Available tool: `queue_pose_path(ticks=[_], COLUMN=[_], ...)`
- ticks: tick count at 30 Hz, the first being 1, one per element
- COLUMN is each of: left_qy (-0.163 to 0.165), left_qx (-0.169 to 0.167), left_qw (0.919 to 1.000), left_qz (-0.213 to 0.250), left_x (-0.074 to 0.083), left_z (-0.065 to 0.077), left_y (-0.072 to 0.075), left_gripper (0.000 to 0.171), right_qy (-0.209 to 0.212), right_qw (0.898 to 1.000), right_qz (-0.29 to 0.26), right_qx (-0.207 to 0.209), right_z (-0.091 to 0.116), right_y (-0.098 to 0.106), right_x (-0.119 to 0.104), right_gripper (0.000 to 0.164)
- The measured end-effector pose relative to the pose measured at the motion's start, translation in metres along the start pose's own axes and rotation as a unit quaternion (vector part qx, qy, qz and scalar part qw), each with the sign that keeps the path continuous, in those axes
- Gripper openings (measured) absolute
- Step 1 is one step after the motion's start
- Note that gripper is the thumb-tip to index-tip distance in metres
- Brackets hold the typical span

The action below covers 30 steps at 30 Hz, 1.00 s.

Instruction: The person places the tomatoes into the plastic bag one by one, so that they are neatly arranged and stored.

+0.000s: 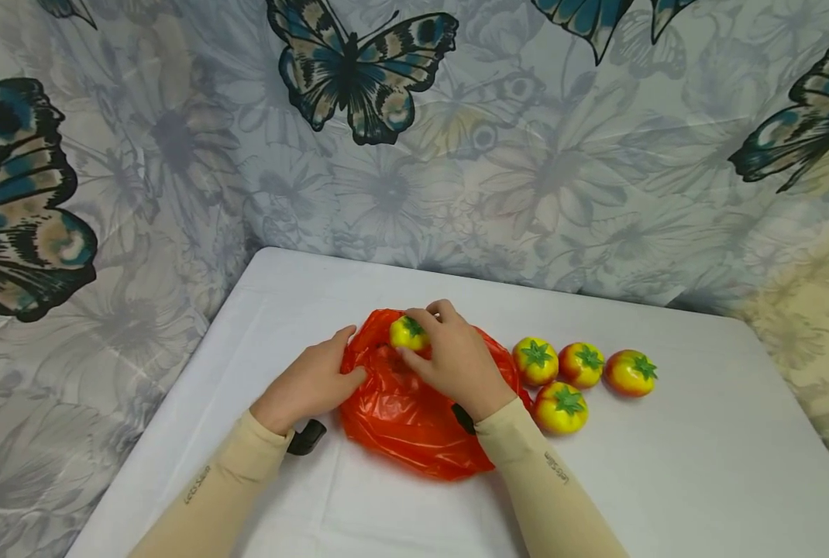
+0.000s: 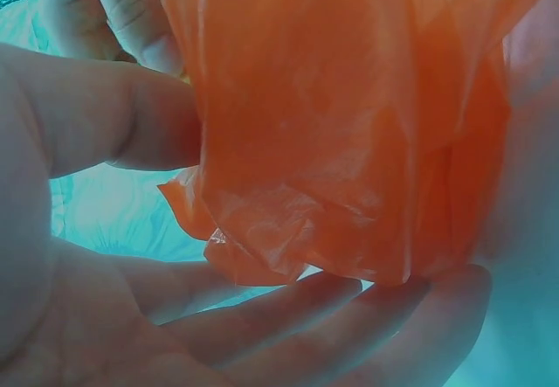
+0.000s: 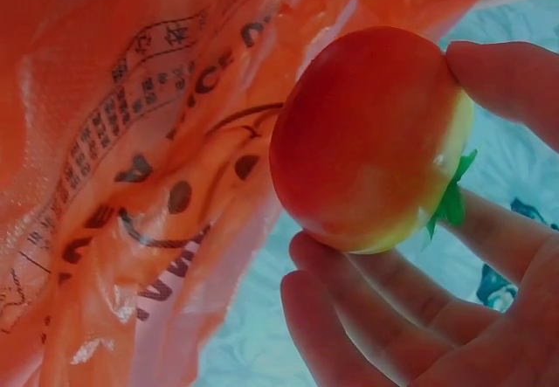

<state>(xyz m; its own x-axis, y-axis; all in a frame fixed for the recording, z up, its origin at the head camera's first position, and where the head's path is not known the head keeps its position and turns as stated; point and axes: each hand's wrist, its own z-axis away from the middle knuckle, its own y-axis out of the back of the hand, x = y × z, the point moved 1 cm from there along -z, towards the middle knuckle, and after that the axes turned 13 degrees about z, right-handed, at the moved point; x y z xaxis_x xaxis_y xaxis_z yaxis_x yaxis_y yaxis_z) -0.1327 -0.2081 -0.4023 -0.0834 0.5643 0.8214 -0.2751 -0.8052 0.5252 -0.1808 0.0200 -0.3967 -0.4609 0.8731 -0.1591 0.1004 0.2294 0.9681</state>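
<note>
A crinkled red plastic bag (image 1: 400,411) lies on the white table between the two hands, with dark printing on it in the right wrist view. My left hand (image 1: 314,381) holds the bag at its left edge. In the left wrist view the bag's film (image 2: 306,125) lies between the thumb and the fingers. Over the bag's far side my right hand (image 1: 459,360) holds a red-and-yellow tomato (image 3: 367,142) with green leaves between thumb and fingertips. The bag's contents are hidden.
Several more tomatoes (image 1: 561,408) sit in a loose group right of the bag, the nearest ones close against it. A white cloth covers the table (image 1: 700,465). Behind it hangs a fabric backdrop (image 1: 400,194) with butterflies and flowers. A black wrist device (image 1: 307,438) shows beside the left sleeve.
</note>
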Motion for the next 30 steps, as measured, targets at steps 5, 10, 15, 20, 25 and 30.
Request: queue_pose_path(ticks=[5,10,15,20,25,30], left_qy=[-0.001,-0.009,-0.018,-0.022,-0.032,-0.039], left_qx=[-0.003,-0.005,-0.009,-0.007,-0.006,-0.005], left_qw=[1.0000,0.9999,0.9998,0.9997,0.9995,0.9992], left_qz=[0.002,0.007,0.004,-0.001,0.001,-0.001], left_x=[-0.001,0.000,0.002,0.003,0.003,0.002], left_z=[0.002,0.001,0.000,0.000,0.000,0.000], left_y=[0.002,0.000,-0.002,-0.002,-0.002,-0.003], left_gripper=[0.078,0.076,0.076,0.075,0.071,0.068], right_qy=[0.000,0.008,0.007,0.010,0.009,0.009], right_qw=[1.000,1.000,1.000,1.000,0.999,0.999], right_qz=[-0.003,-0.002,0.001,0.004,0.008,0.007], right_qx=[-0.024,-0.028,-0.027,-0.029,-0.033,-0.044], right_z=[-0.002,-0.002,0.000,-0.001,-0.002,-0.002], right_y=[-0.006,-0.009,-0.011,-0.014,-0.016,-0.017], right_x=[-0.003,-0.005,-0.004,-0.004,-0.005,-0.006], right_gripper=[0.057,0.058,0.059,0.060,0.062,0.063])
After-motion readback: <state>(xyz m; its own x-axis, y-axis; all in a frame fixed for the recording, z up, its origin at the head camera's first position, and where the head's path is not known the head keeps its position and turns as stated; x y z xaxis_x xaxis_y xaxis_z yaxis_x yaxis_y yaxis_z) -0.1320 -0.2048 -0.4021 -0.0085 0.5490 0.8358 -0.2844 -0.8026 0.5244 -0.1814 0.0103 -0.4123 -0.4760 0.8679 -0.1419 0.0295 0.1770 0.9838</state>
